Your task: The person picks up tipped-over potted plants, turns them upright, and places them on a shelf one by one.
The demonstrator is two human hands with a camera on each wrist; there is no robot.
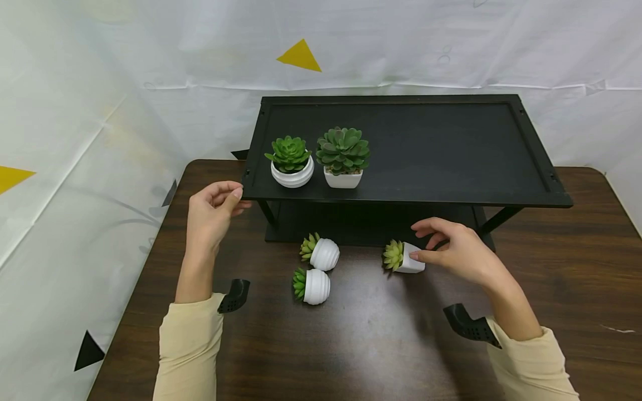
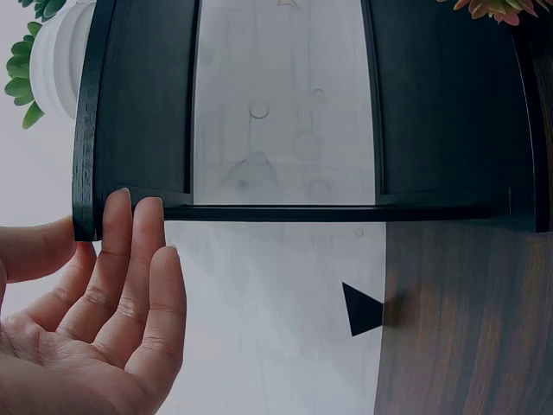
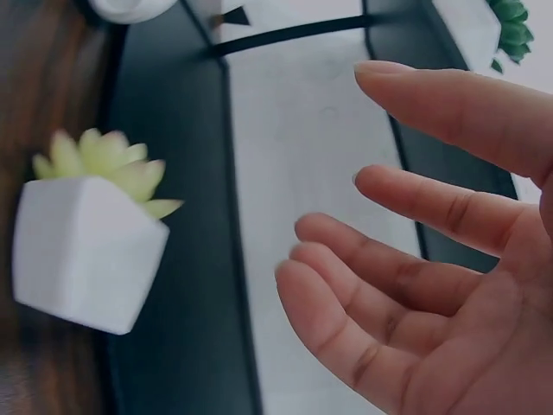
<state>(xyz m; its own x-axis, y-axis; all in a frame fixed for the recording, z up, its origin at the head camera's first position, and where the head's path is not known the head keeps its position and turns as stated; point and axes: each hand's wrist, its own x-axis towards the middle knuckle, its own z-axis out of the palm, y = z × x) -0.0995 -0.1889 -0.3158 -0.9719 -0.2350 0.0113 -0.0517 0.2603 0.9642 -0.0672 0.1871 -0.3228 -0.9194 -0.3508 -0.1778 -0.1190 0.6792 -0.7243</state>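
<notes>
My left hand [image 1: 212,210] pinches the left front corner of a black two-tier shelf [image 1: 441,150], thumb on the top board and fingertips under its edge. In the right wrist view my right hand [image 3: 432,277] has its fingers apart and loosely bent, with a gap between them and a small white square pot [image 3: 91,251]. That pot holds a yellow-green succulent [image 1: 393,255] and lies on its side before the shelf. A green succulent in a round white pot [image 1: 293,175] and a darker one in a square white pot [image 1: 343,179] stand upright on the top board.
Two round white pots with succulents, one [image 1: 325,254] behind the other [image 1: 317,287], lie tipped over on the brown wooden table [image 1: 371,356]. White sheeting [image 1: 426,44] with yellow and black triangles hangs behind and to the left.
</notes>
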